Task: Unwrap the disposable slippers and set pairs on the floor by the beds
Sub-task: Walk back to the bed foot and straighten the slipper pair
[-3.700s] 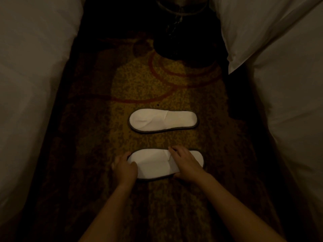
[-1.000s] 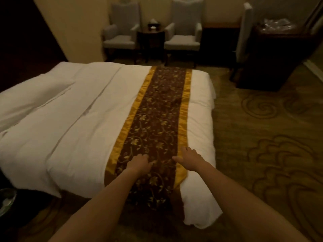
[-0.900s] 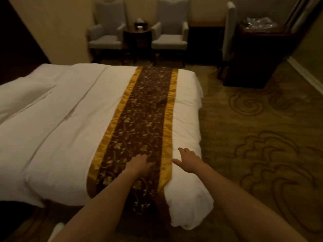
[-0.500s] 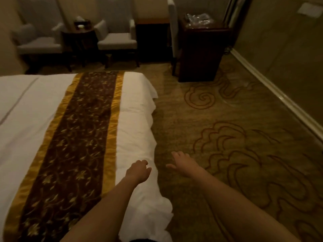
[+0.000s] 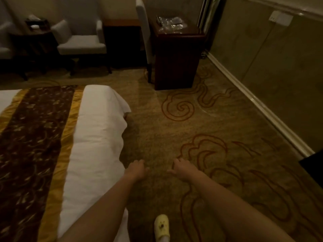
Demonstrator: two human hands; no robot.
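Note:
Both my arms reach forward over the patterned carpet [image 5: 218,130]. My left hand [image 5: 136,169] hangs just past the corner of the bed [image 5: 97,133], fingers loosely curled and holding nothing. My right hand [image 5: 183,169] is a little to its right with fingers apart, also holding nothing. Clear plastic wrapped packets [image 5: 170,23] lie on top of a dark wooden cabinet [image 5: 174,56] at the far side of the room. No unwrapped slippers are in view.
The bed has a white duvet and a brown and gold runner [image 5: 33,140]. A grey armchair [image 5: 82,44], a small side table [image 5: 33,37] and a tall-backed chair [image 5: 143,32] stand at the back. A wall with white skirting [image 5: 262,105] runs along the right. My yellow shoe [image 5: 161,227] shows below.
I left the white slipper pair between the beds, stood up and turned right. The view swung from the bed runner to the open carpet, and my hands came off the bed.

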